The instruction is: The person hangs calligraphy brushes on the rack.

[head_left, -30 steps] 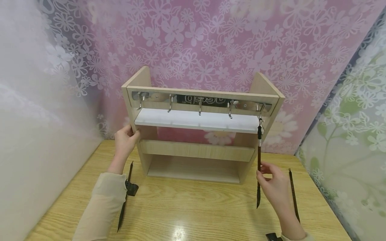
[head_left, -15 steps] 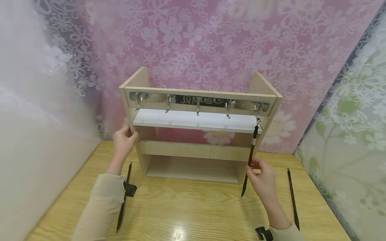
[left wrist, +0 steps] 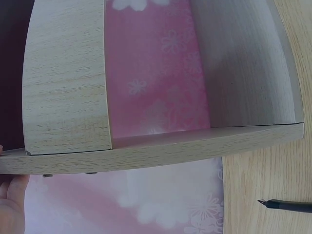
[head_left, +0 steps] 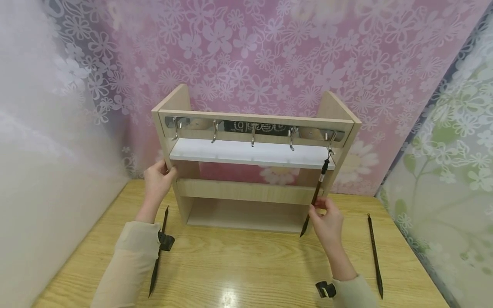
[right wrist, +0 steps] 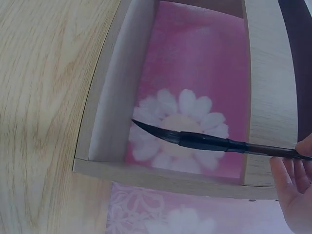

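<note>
A pale wooden shelf rack with a row of metal hooks stands on the table. My left hand grips the rack's left side panel between thumb and fingers. At the rightmost hook, a dark writing brush has its hanging loop at the hook's lower end. My right hand pinches the brush's handle low down, and the brush slants with its black bristle tip down and to the left. In the right wrist view the bristles point away from the fingers, over the rack's lower opening.
Another brush lies on the table at the left, partly behind the left wrist's camera strap. A third brush lies to the right. The other hooks carry nothing. Flowered pink cloth covers the back.
My right hand has moved left and slightly up, swinging the brush's lower end leftward from near vertical to a slant. My left hand keeps its grip on the rack.
</note>
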### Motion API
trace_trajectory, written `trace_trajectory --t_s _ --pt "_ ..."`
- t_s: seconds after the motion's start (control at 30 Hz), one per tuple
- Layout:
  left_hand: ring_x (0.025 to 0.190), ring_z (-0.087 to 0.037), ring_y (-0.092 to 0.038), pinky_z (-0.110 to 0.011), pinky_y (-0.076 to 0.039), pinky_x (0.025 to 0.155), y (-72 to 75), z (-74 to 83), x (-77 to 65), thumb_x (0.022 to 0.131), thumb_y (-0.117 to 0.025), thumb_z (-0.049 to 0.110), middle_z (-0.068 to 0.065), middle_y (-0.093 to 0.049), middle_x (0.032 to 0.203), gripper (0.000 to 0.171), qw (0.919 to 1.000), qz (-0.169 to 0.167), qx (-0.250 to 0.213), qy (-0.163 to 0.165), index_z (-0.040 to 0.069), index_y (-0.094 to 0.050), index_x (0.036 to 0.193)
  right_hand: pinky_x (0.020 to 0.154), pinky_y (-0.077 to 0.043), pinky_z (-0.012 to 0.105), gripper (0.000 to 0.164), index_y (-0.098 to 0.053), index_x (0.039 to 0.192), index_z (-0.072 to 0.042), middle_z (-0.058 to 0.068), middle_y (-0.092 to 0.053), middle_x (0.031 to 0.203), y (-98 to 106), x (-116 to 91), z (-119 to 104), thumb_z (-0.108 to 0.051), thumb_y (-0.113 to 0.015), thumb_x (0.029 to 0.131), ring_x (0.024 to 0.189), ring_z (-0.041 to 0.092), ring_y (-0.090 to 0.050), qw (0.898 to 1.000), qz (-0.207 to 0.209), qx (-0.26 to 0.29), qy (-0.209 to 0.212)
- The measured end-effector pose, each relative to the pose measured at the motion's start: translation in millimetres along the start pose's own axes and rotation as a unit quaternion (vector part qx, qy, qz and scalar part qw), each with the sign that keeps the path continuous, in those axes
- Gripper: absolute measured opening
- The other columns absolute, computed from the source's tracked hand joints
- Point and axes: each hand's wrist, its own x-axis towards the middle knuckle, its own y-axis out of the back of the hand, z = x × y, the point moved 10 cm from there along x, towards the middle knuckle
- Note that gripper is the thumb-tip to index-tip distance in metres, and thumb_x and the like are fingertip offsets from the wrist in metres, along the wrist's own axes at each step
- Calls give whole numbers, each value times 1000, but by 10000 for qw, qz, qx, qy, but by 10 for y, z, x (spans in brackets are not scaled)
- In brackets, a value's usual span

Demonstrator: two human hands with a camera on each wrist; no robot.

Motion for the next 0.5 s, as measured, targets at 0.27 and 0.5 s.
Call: trace_trajectory --t_s 0.27,0.5 --pt "76 -25 -61 -8 -43 52 0 -6 17 80 -56 3 -20 -64 86 14 10000 -11 23 36 -6 -63 90 56 -44 5 14 -57 84 10 16 -59 75 -26 41 49 13 -58 70 70 21 -55 9997 170 101 -109" --pt "80 -27 -62 -10 -46 57 0 -19 9 80 -57 2 -21 -64 89 15 10000 1 9 64 -6 -63 90 58 -43 4 16 -56 86 10 17 -59 77 -36 46 71 12 -59 70 71 20 -56 9997 210 68 -88"
